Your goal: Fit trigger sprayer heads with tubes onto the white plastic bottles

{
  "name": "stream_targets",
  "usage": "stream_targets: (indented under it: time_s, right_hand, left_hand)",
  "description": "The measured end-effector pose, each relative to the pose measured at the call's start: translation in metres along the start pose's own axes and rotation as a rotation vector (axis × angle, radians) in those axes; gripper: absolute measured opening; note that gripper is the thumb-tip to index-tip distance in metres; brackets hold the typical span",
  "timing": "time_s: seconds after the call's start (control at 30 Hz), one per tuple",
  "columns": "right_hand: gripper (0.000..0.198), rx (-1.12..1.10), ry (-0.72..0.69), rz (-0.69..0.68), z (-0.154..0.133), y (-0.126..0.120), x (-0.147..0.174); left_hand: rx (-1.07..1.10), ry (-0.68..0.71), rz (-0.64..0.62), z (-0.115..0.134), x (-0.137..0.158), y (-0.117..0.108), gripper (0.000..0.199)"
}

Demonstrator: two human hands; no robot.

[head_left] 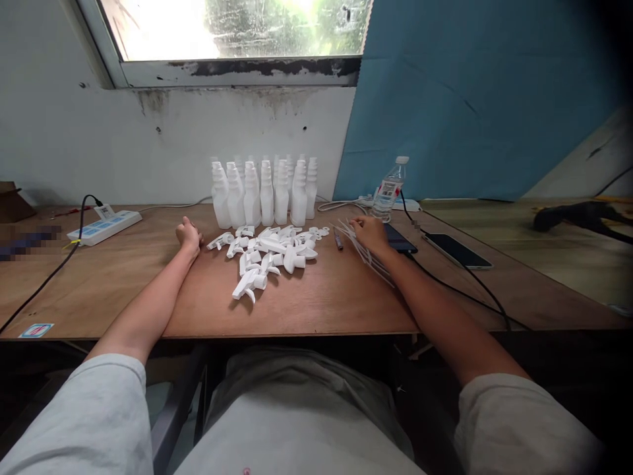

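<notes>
At the right side of a reddish-brown wooden tabletop (306, 313), a loose bundle of thin, whitish, flexible-looking tubes (372, 258) lies under and just beside the fingertips of the person's right hand (370, 232). The tubes fan slightly apart, running slantwise from those fingertips towards the near edge. The right fingers are bent and drawn close together at the tubes' far ends; whether they grip any, I cannot tell. Just left of the bundle lies a short, slim, dark purplish stick-like object (337, 239).

Further left spreads a jumbled heap of matte white plastic trigger sprayer heads (271, 245), angular, with curved levers and round collars. Beside the heap, the left hand (188, 234) rests on the wood, its fingers folded into a loose fist.

Behind the heap, tall white plastic bottles with ribbed, tapering necks (267, 194) stand upright in close rows. A clear plastic water bottle with a white cap (390, 188) stands behind the right hand; a flat phone with a black, glossy screen (457, 251) lies to its right. Far left sits a white power strip with blue panels (105, 227).
</notes>
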State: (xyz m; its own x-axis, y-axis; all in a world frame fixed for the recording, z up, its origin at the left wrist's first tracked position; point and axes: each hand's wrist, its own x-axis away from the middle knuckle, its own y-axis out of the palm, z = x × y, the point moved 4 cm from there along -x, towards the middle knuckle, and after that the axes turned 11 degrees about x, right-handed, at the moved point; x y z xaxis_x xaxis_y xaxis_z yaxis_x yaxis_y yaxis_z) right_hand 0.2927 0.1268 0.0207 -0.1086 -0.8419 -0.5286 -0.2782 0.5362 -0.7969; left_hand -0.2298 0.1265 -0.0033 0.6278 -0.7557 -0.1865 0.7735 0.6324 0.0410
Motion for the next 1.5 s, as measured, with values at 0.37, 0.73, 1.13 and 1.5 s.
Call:
stream_targets:
  time_s: [0.37,0.73,1.13,1.5]
  right_hand:
    - [0.03,0.079,-0.053,-0.04,-0.012,-0.004,0.002]
    - [0.025,0.196,0.023,-0.132,0.007,-0.006,-0.002]
    - [0.031,0.072,-0.405,-0.238,-0.038,0.012,0.015]
    - [0.039,0.213,-0.481,-0.4,-0.055,0.03,0.028]
  left_hand:
    - [-0.244,0.221,-0.689,0.031,0.02,0.004,0.057]
    - [-0.618,0.302,-0.908,0.022,0.029,0.014,0.052]
    - [0.052,0.363,-0.638,0.069,0.06,0.032,0.052]
    - [0.111,0.118,-1.298,0.078,0.263,0.087,0.04]
